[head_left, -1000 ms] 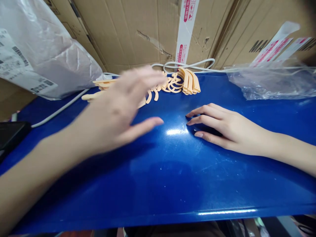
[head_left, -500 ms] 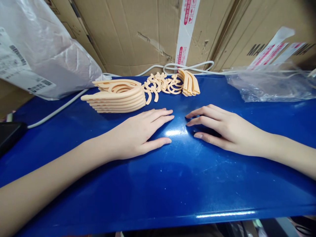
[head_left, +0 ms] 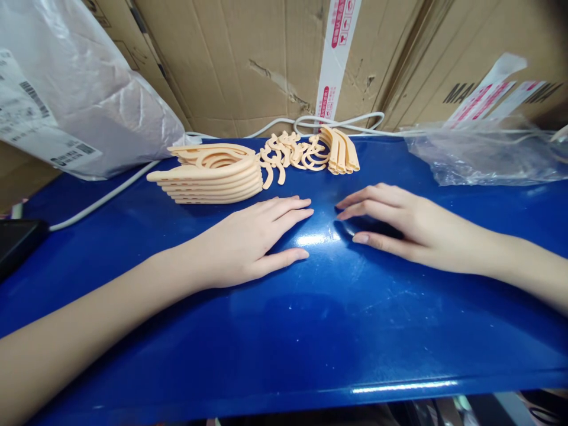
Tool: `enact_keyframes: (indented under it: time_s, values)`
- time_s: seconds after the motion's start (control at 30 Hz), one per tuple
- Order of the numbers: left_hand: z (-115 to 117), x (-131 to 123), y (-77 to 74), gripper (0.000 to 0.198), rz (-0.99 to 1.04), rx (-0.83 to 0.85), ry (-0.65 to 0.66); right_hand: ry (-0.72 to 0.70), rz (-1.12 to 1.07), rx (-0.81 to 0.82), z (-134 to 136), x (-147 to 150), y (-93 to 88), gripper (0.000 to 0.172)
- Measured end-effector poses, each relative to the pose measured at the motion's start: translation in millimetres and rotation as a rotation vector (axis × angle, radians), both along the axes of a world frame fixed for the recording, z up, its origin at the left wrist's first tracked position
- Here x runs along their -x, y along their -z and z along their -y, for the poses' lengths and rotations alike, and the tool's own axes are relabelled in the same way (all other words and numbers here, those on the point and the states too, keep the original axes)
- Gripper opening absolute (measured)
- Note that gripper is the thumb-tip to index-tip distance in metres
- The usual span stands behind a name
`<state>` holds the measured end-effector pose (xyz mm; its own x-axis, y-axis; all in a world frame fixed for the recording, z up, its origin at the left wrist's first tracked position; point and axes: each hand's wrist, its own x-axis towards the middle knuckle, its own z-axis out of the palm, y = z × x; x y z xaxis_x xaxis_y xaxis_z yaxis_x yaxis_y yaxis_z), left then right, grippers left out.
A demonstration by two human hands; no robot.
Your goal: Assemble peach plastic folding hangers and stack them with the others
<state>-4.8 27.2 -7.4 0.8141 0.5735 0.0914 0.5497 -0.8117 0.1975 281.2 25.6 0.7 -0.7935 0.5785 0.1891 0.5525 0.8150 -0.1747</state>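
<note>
My left hand (head_left: 257, 239) lies flat on the blue table (head_left: 284, 343), fingers stretched out and holding nothing. Just beyond it is a stack of cream-coloured curved plastic pieces (head_left: 213, 180). My right hand (head_left: 403, 222) is arched with its fingers apart and nothing in them; its fingertips are at or just above the tabletop. Past the gap between the hands lie a loose heap of small hook-shaped pieces (head_left: 284, 151) and a bundle of cream curved bars (head_left: 341, 152). Neither hand touches these pieces.
Cardboard boxes (head_left: 213, 65) stand along the back edge, with a white cable (head_left: 266, 125) in front. A silver-white mailing bag (head_left: 110, 89) leans at the left, above a black object (head_left: 20, 245). Clear plastic wrap (head_left: 479, 157) lies at the back right.
My right hand has risen slightly and shifted a little away from me. My left hand and the cream pieces stay where they were.
</note>
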Motion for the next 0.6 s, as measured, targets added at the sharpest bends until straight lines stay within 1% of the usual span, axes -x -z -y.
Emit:
enact_keyframes:
  time_s: [0.07,0.17,0.23,0.27,0.33,0.4,0.47,0.6]
  values:
    - [1,1,0.0,0.06,-0.005,-0.003,-0.004,0.075,-0.016,-0.068,-10,-7,-10.9,0.033]
    - [1,2,-0.8,0.06,-0.011,-0.005,-0.004,0.266,0.023,-0.194,-30,-23,-28.1,0.041]
    - [1,1,-1.3,0.059,-0.008,-0.004,-0.002,0.386,0.079,-0.31,-46,-35,-34.5,0.049]
    - [1,1,-1.6,0.059,-0.006,-0.003,-0.002,0.446,0.122,-0.336,-54,-40,-35.2,0.052]
    - [1,1,-2.2,0.059,-0.009,-0.001,-0.002,0.548,0.137,-0.367,-68,-49,-31.7,0.055]
    - [0,0,-2.7,0.059,-0.014,0.001,-0.003,0.609,0.151,-0.296,-78,-56,-23.9,0.056]
    - [0,0,-3.0,0.059,-0.014,0.001,0.0,0.637,0.175,-0.235,-83,-59,-15.1,0.057]
    - [0,0,-2.7,0.059,-0.015,-0.002,0.001,0.618,0.228,-0.175,-85,-60,-1.8,0.056]
